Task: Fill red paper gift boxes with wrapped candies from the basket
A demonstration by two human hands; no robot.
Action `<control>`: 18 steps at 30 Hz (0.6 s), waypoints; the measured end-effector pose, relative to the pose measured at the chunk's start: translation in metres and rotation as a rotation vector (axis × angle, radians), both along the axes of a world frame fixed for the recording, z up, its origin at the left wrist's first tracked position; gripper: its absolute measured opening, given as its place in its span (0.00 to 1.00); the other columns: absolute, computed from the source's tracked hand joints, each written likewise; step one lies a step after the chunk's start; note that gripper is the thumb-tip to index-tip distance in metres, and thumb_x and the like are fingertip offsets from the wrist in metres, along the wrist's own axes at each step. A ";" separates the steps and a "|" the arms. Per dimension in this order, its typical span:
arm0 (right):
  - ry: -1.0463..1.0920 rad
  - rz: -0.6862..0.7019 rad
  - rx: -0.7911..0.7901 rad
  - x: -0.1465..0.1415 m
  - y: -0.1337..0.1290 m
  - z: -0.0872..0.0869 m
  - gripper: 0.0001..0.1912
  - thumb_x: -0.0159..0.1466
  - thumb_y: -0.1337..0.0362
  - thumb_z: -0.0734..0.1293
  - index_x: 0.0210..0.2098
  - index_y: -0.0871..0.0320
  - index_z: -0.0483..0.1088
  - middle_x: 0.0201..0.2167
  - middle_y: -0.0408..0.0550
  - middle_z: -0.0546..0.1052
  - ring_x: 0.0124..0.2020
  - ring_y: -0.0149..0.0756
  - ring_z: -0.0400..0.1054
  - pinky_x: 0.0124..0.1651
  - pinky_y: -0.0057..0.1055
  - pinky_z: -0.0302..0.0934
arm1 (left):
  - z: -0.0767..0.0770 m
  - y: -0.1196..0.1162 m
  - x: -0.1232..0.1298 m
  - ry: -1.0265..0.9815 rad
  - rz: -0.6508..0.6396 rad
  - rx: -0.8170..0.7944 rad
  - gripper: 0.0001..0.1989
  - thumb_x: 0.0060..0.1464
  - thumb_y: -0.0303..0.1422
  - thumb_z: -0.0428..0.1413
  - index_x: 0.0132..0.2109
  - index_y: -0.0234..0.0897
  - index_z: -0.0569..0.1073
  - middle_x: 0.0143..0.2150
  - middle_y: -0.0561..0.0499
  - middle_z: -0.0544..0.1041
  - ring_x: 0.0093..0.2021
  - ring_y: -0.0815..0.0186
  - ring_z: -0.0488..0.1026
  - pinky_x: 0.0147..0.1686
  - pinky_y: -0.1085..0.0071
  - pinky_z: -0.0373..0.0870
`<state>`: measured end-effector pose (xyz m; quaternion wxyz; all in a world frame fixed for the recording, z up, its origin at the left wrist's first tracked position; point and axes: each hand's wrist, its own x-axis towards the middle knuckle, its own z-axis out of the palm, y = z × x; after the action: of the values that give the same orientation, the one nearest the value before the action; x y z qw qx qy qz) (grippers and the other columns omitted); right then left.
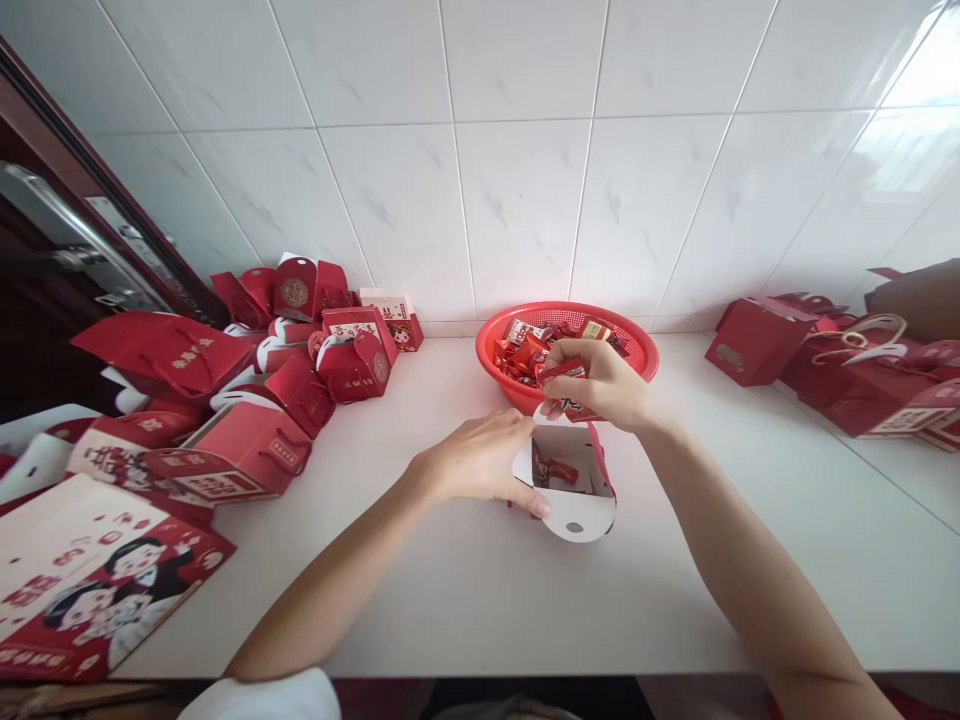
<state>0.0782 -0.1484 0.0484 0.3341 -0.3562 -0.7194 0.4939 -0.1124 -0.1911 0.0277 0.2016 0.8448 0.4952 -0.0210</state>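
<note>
A small paper gift box stands with its top flaps spread, white inside and red outside. A few wrapped candies lie in its bottom. My left hand grips the box from the left, thumb on the near flap and fingers at the far side. Just beyond the box's far edge, my right hand pinches red-wrapped candy; how many pieces it holds is partly hidden by the fingers. Behind it sits a red plastic basket with many wrapped sweets, partly covered by that hand.
Several red gift boxes crowd the table's left side, with a printed cartoon-couple bag in front. More red boxes stand at the right by a brown object. A tiled wall closes off the back of the white table.
</note>
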 end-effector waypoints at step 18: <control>-0.889 0.146 0.342 0.007 -0.003 -0.001 0.11 0.58 0.76 0.65 0.36 0.57 0.74 0.37 0.49 0.80 0.38 0.39 0.71 0.31 0.29 0.55 | 0.001 0.000 0.000 -0.002 0.005 -0.023 0.41 0.42 0.59 0.64 0.59 0.46 0.69 0.60 0.45 0.72 0.61 0.45 0.68 0.52 0.60 0.68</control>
<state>0.0853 -0.1519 0.0478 0.0123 -0.4212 -0.8866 0.1906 -0.1122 -0.1912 0.0287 0.2117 0.8412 0.4970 -0.0253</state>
